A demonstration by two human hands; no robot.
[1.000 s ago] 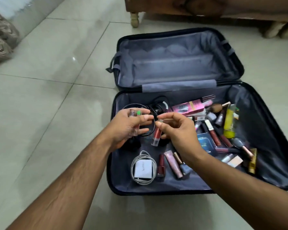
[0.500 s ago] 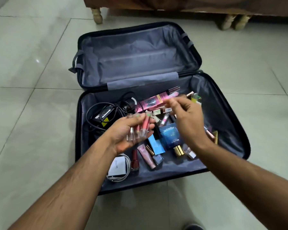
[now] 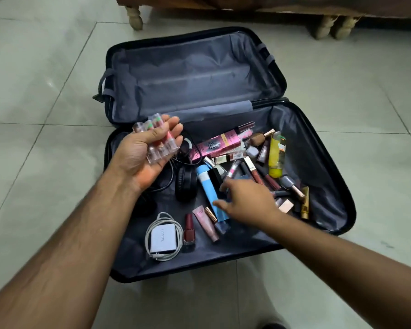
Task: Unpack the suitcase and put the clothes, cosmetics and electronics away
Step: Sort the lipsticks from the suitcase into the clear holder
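A black suitcase (image 3: 330, 162) lies open on the tiled floor, its far half bare grey lining. The near half holds cosmetics: a pink box (image 3: 220, 144), a yellow bottle (image 3: 277, 154), a blue tube (image 3: 208, 188), a dark red nail polish (image 3: 189, 230) and several lip glosses. Black headphones (image 3: 186, 184) and a white charger (image 3: 163, 238) with its coiled cable lie at the left. My left hand (image 3: 144, 154) is raised palm up above the left side, gripping several clear lip gloss tubes (image 3: 160, 141). My right hand (image 3: 246, 198) hovers over the cosmetics with fingers spread, holding nothing.
Wooden furniture with turned cream legs (image 3: 135, 19) stands just beyond the suitcase, with more legs (image 3: 332, 26) at the far right. Pale floor tiles (image 3: 33, 115) surround the suitcase on all sides. A dark shoe tip (image 3: 272, 326) shows at the bottom edge.
My left hand has lifted up and left with the lip gloss tubes. My right hand has dropped from the far cosmetics toward the blue tube, nearer to me.
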